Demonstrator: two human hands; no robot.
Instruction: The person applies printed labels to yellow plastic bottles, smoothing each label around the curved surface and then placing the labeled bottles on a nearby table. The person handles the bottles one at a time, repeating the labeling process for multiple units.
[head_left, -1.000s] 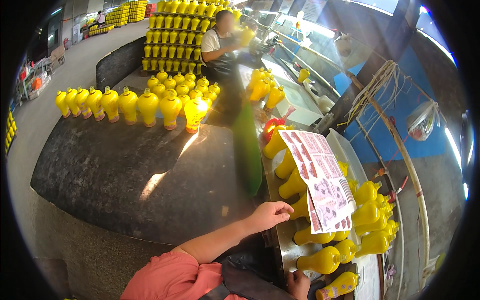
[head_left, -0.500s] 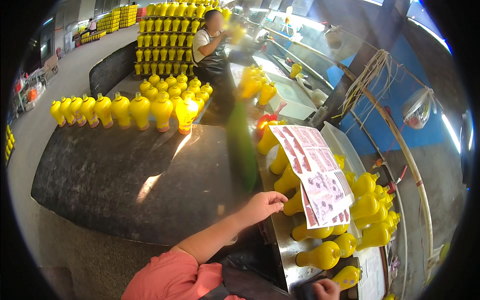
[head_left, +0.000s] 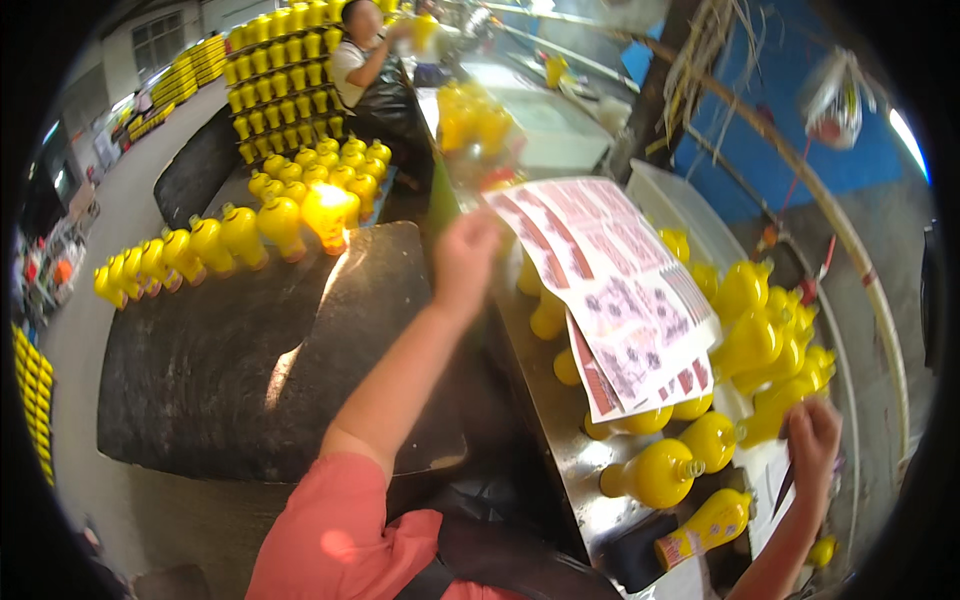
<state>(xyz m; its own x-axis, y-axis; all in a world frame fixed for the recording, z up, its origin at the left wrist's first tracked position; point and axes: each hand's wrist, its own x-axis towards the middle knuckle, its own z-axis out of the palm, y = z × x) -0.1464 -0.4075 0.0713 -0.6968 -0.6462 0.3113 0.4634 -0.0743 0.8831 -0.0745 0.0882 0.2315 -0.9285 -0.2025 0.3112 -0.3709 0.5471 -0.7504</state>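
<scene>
My left hand [head_left: 468, 258], blurred, is closed at the far left corner of a printed sheet [head_left: 625, 285] of pinkish patterns, and that end of the sheet is raised. More printed paper shows under its near edge. Beneath the sheets lie yellow bottles on their sides on a metal bench. My right hand [head_left: 815, 430] is raised at the bench's right side, fingers pinched together, with a thin dark object [head_left: 785, 490] below them; its kind is unclear. Between my forearms lie a yellow bottle with printed decoration [head_left: 705, 528] and a dark block [head_left: 635, 552].
Yellow bottles [head_left: 240, 235] stand in a row along the dark table [head_left: 240, 360] on the left. A co-worker [head_left: 365, 70] handles a yellow bottle at the far end, beside stacked bottles. A pole [head_left: 850, 230] and a hanging plastic bag [head_left: 835, 110] are at right.
My left hand has moved forward to the sheet's far corner, which has lifted. My right hand has gone from the near bench edge up and to the right. The whole view has shifted.
</scene>
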